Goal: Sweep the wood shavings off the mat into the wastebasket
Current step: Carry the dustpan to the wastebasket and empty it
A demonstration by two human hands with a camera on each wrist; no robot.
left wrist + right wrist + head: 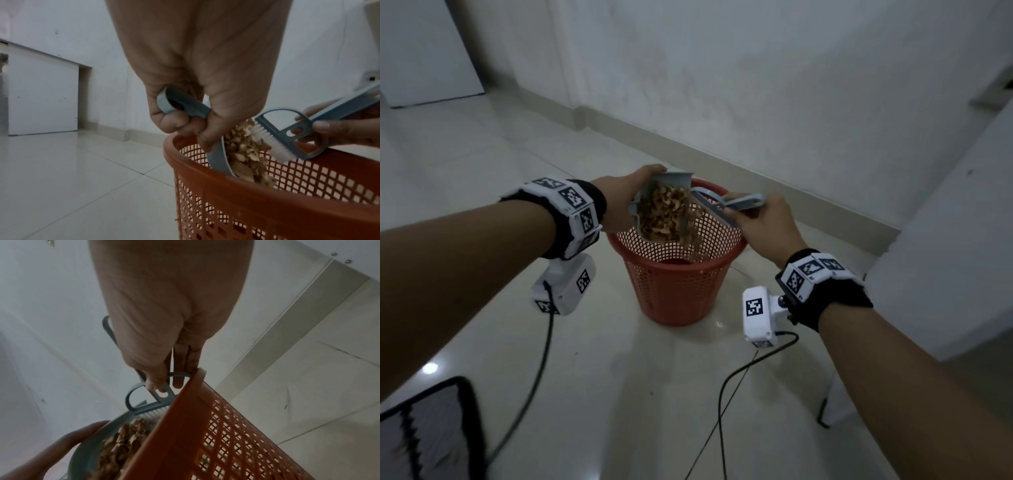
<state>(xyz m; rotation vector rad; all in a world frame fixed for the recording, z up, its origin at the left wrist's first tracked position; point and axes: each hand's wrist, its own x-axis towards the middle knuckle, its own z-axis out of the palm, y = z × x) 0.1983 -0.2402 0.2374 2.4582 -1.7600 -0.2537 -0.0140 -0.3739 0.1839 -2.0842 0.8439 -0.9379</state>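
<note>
My left hand [626, 198] grips the handle of a blue-grey dustpan [664, 209], tipped steeply over the red mesh wastebasket [674, 287]. Brown wood shavings [671, 219] fill the pan and slide off its lip into the basket. In the left wrist view my fingers curl round the dustpan handle [183, 105] and the shavings [246, 155] spill past the wastebasket rim [267, 193]. My right hand [763, 222] holds a small blue-grey brush [726, 205] with white bristles [269, 142] against the pan's upper edge. A corner of the black-edged mat [431, 435] shows at bottom left.
The wastebasket stands on a glossy pale tiled floor [619, 394] near a white wall with a skirting board [756, 178]. A white cabinet side [945, 257] rises at the right. Black cables [722, 394] trail from the wrist cameras across the floor.
</note>
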